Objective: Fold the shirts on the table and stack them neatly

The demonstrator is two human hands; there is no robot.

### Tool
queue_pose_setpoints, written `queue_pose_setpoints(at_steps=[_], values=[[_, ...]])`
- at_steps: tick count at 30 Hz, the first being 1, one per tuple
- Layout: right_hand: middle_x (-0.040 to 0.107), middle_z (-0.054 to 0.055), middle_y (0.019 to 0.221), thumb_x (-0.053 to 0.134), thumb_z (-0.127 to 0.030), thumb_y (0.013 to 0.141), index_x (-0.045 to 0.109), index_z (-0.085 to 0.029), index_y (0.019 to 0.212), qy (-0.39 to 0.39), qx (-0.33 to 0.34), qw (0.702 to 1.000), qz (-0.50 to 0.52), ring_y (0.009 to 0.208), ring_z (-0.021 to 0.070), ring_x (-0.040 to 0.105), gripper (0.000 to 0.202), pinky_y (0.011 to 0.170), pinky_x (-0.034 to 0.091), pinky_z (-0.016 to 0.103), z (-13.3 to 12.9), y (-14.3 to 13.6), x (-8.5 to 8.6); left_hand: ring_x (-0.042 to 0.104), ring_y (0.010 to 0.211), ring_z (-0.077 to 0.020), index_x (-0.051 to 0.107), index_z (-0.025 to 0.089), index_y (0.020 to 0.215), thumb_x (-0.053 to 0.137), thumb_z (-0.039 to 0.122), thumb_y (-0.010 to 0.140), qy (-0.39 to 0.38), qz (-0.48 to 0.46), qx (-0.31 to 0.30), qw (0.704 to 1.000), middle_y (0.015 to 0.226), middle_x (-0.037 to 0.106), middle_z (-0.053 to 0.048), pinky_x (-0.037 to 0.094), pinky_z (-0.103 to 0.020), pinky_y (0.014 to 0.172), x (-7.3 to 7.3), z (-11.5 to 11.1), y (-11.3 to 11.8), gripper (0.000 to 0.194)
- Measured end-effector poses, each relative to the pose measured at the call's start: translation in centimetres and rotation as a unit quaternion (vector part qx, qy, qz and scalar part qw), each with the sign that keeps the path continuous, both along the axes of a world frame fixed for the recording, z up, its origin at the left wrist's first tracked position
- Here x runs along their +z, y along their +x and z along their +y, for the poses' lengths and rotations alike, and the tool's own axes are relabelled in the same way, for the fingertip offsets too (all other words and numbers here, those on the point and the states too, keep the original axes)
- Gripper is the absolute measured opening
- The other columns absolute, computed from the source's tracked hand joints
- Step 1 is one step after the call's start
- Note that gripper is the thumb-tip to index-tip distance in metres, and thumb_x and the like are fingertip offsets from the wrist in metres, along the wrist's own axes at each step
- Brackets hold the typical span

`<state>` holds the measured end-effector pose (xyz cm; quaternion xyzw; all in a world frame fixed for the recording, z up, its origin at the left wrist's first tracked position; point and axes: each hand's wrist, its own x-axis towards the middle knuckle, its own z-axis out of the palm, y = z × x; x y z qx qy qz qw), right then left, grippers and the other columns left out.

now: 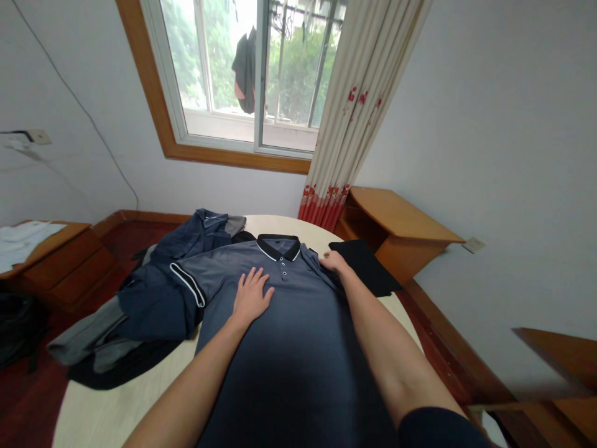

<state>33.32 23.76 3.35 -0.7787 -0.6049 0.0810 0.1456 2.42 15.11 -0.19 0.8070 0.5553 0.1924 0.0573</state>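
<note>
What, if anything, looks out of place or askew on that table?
The clothes pile lies jumbled, apparently spilling past the left edge of the table. The polo shirt looks uneven too: one sleeve is spread out, the other sleeve bunched at the right hand.

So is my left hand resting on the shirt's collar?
No, your left hand lies on the shirt's chest, below the black collar.

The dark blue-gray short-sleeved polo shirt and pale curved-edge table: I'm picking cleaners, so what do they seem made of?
Polo shirt: probably matte knit cloth, judging by its soft folds and dull surface. Table: perhaps satin laminate or wood; its smooth, pale top leaves that open.
</note>
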Motion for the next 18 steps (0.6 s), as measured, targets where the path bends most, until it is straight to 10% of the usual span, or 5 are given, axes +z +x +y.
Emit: queue_pose_setpoints(at_steps=[8,18], values=[[0.074,0.007,0.092,0.070,-0.052,0.081,0.074,-0.015,0.098,-0.056,0.121,0.990,0.039,0.083,0.0186,0.066,0.041,0.071,0.045,0.023,-1.1,-1.4,0.2,0.033,0.148,-0.0293,0.060,0.025,0.136,0.048,0.043,0.095,0.007,-0.008,0.000,1.000,0.154,0.047,-0.008,0.024,-0.053,0.121,-0.2,-0.1,0.1,0.047],[0.073,0.013,0.112,0.062,-0.032,0.090,0.073,-0.017,0.111,-0.022,0.085,0.996,-0.036,0.103,0.0254,0.067,0.028,0.087,0.046,0.028,-2.6,0.6,3.5,0.033,0.147,-0.0299,0.061,0.024,0.135,0.047,0.042,0.096,0.001,-0.011,-0.001,1.000,0.153,0.047,-0.008,0.025,-0.054,0.121,0.1,0.0,0.1,0.045]])
